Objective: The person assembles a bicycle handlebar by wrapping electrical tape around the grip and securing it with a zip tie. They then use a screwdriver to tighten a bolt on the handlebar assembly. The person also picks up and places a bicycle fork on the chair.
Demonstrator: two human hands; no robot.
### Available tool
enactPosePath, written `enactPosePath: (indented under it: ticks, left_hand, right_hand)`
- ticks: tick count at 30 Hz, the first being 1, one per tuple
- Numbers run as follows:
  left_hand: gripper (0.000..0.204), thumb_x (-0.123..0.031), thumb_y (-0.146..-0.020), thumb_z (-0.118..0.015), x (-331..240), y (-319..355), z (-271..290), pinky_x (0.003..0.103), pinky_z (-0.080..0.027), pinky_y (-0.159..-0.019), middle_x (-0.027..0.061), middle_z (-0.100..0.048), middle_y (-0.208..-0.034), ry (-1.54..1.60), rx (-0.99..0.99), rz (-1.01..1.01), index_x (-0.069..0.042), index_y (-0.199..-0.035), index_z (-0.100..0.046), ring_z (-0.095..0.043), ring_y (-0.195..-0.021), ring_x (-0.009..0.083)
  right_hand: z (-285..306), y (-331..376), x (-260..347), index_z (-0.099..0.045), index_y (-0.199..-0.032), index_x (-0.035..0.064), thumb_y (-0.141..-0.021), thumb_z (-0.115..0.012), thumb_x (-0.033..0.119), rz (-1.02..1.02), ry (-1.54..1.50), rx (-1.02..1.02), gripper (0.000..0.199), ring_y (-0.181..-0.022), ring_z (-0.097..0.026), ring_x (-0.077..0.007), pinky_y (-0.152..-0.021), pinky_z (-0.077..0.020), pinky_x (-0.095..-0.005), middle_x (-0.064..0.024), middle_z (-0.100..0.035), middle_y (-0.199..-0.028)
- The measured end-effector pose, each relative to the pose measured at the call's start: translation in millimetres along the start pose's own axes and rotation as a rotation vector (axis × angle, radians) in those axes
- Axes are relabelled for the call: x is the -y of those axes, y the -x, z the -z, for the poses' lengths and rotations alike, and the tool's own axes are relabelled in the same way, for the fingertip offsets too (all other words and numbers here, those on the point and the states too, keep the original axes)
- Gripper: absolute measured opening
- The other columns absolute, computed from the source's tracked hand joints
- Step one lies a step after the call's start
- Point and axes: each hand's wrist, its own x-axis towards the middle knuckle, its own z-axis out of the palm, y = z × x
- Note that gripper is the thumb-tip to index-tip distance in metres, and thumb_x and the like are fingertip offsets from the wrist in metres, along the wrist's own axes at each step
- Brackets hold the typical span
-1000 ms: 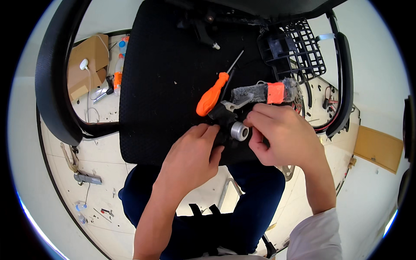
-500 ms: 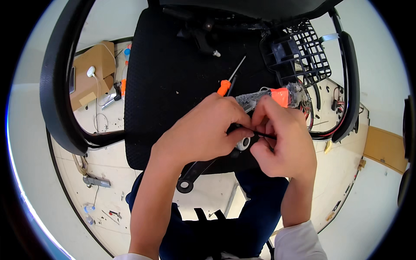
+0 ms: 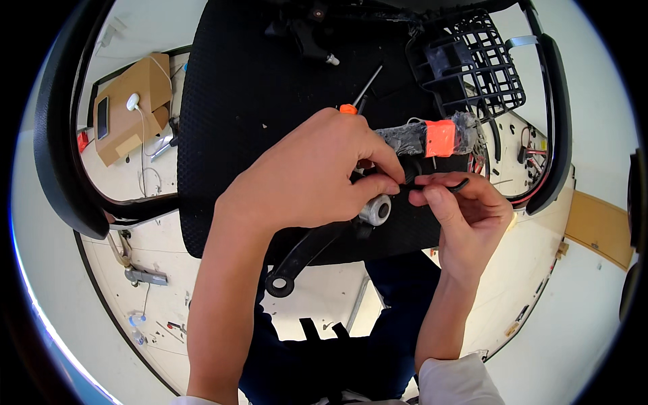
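Nearest us, our left hand [image 3: 307, 175] has come across since a second ago, fingers curled and pinching a black metal lever [image 3: 304, 250] with a silver cylinder [image 3: 375, 210] at its middle. Our right hand [image 3: 466, 216] pinches a small black part beside it. Farther off, the orange-handled screwdriver [image 3: 358, 98] lies on the black seat [image 3: 250, 88], now mostly covered.

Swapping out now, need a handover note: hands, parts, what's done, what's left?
Left hand: over the black lever, fingertips pinched at its metal cylinder.
Right hand: pinching a thin black piece beside that cylinder.
Parts: all over the black chair seat. Screwdriver with orange handle and a wrapped bundle with orange tape lie just behind the hands.
Done: cannot tell from this view.
Left: thin piece not visibly seated; screwdriver unused.
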Motion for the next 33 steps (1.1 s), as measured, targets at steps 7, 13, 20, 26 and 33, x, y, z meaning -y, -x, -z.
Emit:
enactPosePath:
  ticks: [7,13,20,26,33]
  left_hand:
    - [0.02,0.0,-0.073,-0.075,9.8,6.2,-2.5,0.034,-0.051,-0.071,0.0111,-0.069,-0.078,-0.002,-0.015,-0.028,-0.004,-0.092,-0.077,-0.063,-0.078,0.0243]
    - [0.022,0.002,-0.075,-0.072,4.3,5.9,1.4,0.031,-0.051,-0.067,0.0118,-0.072,-0.081,0.173,0.133,0.146,-0.005,-0.096,-0.077,-0.065,-0.072,0.0236]
    - [0.019,0.003,-0.075,-0.072,7.1,3.4,-2.0,0.029,-0.052,-0.063,0.0101,-0.073,-0.076,0.153,0.083,0.071,-0.003,-0.092,-0.077,-0.068,-0.064,0.0201]
    - [0.017,0.0,-0.073,-0.077,6.9,-1.8,-7.4,0.028,-0.051,-0.06,0.0092,-0.073,-0.075,0.132,0.033,0.059,-0.003,-0.09,-0.077,-0.067,-0.061,0.0165]
    - [0.018,-0.002,-0.074,-0.079,8.7,-2.0,-11.1,0.027,-0.051,-0.068,0.0103,-0.072,-0.074,0.184,0.044,0.058,-0.002,-0.092,-0.077,-0.066,-0.065,0.0163]
  right_hand:
    - [-13.7,17.0,-13.7,-0.061,-0.081,-0.0104,-0.079,-0.07,-0.016,0.08,-0.055,-0.098,0.011,-0.079,-0.073,-0.0276,-0.073,-0.0627,-0.0363,-0.0261,-0.07,-0.088]
    - [-11.5,16.7,-22.5,-0.06,-0.083,-0.0098,-0.078,-0.07,-0.016,0.272,0.066,-0.042,0.013,-0.079,-0.073,-0.0289,-0.072,-0.0616,-0.0374,-0.0259,-0.07,-0.088]
    - [-4.7,10.1,-19.3,-0.065,-0.094,-0.0113,-0.078,-0.069,-0.014,0.302,0.215,0.05,0.017,-0.077,-0.072,-0.0241,-0.072,-0.0593,-0.0322,-0.0219,-0.072,-0.09]
    - [-3.8,3.6,-8.8,-0.07,-0.096,-0.0084,-0.078,-0.074,-0.008,0.341,0.427,-0.002,0.018,-0.076,-0.072,-0.0193,-0.071,-0.0584,-0.0275,-0.0161,-0.073,-0.088]
    - [-3.2,3.1,-2.9,-0.075,-0.1,-0.0003,-0.076,-0.078,-0.003,0.316,0.55,0.066,0.024,-0.075,-0.073,-0.0154,-0.067,-0.0562,-0.0233,-0.0103,-0.075,-0.086]
